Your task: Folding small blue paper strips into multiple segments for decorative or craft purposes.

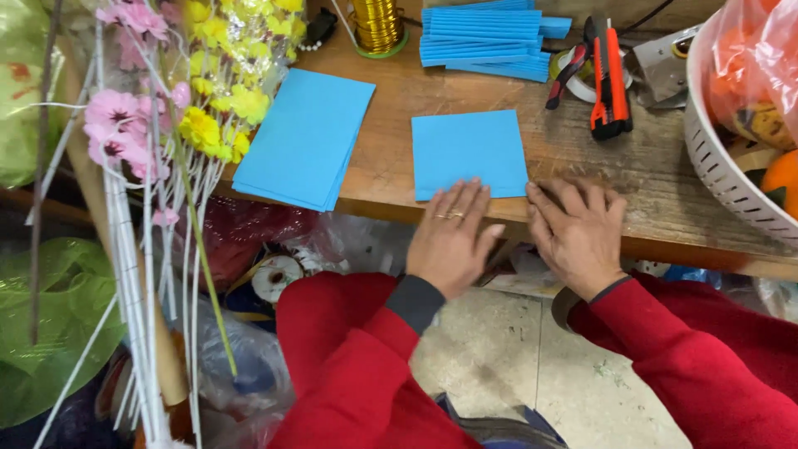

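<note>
Head view. Square blue paper sheet (468,152) flat on the wooden workbench (582,158), near edge flush with the bench front. Left hand (450,239) laid open, palm down, fingers together and extended, fingertips pressing the sheet's lower edge right of centre; nothing gripped. Right hand (576,229) also flat and open, fingers spread slightly, resting on bare wood just beside the sheet's lower right corner, index fingertip touching or nearly touching that corner; contact not resolvable. Nothing held.

Surroundings: stack of blue sheets (303,137) to the left, overhanging the bench edge; pile of folded blue strips (486,37) at the rear; gold wire spool (378,25) beside it; orange utility knife (609,79) and tape roll (582,83) to the right rear; white perforated basket (719,162) at far right; artificial flowers (166,100) on white stems at left.

Step in hand, by judgement: squaring and flattening a single sheet ahead of a first fold. Next move likely calls for pinching the near edge with both hands, carrying it to the far edge, aligning corners, then pressing the crease flat.
</note>
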